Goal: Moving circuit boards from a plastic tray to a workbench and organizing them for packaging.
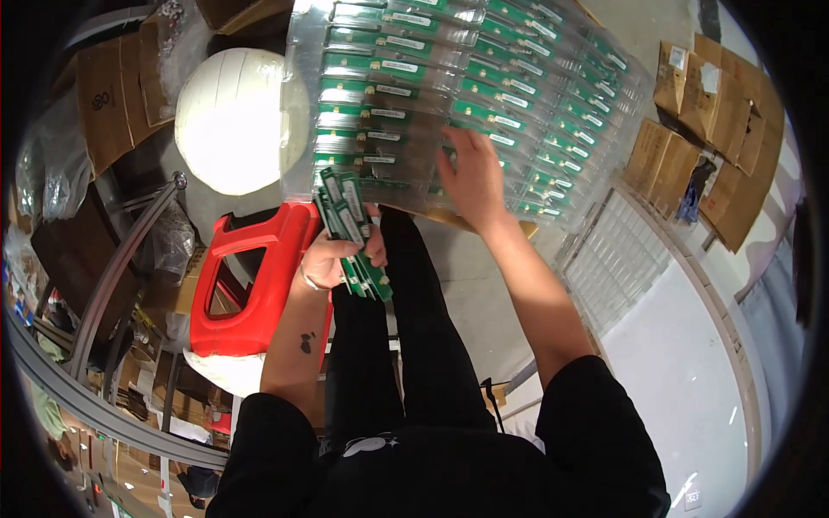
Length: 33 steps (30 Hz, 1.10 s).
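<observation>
So the left hand has its fingers wrapped around a messy bundle of green circuit boards, held just off the near left part of a clear plastic tray. Right hand is over the tray's middle, fingers bent; can't tell if they're gripping anything. More boards sit in rows there. Red stool beside the left forearm.

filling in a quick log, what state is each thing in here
Left hand, closed around a bundle
Green circuit boards, gathered unevenly in that hand
Right hand, open at the tray, nothing seen held
Clear plastic tray, loaded with more boards in columns
Red plastic stool, upright or tipped, cannot tell
White round object, brightly lit, washed out
</observation>
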{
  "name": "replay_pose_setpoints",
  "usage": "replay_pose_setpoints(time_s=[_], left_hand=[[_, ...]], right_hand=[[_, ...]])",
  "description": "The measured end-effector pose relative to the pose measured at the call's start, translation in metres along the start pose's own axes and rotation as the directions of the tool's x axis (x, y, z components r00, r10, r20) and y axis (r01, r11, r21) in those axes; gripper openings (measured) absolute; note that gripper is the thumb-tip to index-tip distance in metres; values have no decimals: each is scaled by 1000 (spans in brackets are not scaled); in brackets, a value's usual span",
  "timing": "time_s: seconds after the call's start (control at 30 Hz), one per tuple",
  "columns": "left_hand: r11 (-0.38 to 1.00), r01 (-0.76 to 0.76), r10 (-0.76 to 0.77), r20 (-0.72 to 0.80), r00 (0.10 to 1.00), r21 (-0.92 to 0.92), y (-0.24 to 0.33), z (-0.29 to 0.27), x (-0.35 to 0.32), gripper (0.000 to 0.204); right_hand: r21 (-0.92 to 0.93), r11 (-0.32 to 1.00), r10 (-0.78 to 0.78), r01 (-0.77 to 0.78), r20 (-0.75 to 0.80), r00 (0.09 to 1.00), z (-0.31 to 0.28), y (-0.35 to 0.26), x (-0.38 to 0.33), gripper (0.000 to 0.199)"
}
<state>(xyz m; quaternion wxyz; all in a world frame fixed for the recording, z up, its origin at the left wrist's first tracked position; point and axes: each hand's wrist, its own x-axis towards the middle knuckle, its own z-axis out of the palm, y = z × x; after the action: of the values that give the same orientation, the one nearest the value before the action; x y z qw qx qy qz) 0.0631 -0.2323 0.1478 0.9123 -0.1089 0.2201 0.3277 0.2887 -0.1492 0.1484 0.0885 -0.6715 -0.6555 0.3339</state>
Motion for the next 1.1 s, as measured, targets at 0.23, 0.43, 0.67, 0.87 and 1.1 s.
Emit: replay_pose_setpoints(time_s=[0.23, 0.43, 0.67, 0.87, 1.1], left_hand=[[995, -58, 76, -220, 973, 87, 6, -13, -24, 52], [979, 108, -61, -253, 966, 174, 5, -4, -55, 51], [938, 306, -239, -331, 913, 166, 1, 22, -92, 46], [842, 463, -435, -159, 886, 276, 5, 51, -107, 41], [779, 532, -497, -192, 846, 332, 17, 106, -107, 41]], right_hand=[[-382, 904, -213, 194, -7, 977, 21, 69, 1, 11], [-300, 912, -291, 278, -1, 957, -4, 56, -2, 5], [-225, 951, -206, 210, 43, 978, -66, 20, -17, 7], [-331, 892, -283, 309, 124, 951, -144, -21, -40, 14], [-421, 906, -71, 53, -26, 997, -241, -29, -86, 19]])
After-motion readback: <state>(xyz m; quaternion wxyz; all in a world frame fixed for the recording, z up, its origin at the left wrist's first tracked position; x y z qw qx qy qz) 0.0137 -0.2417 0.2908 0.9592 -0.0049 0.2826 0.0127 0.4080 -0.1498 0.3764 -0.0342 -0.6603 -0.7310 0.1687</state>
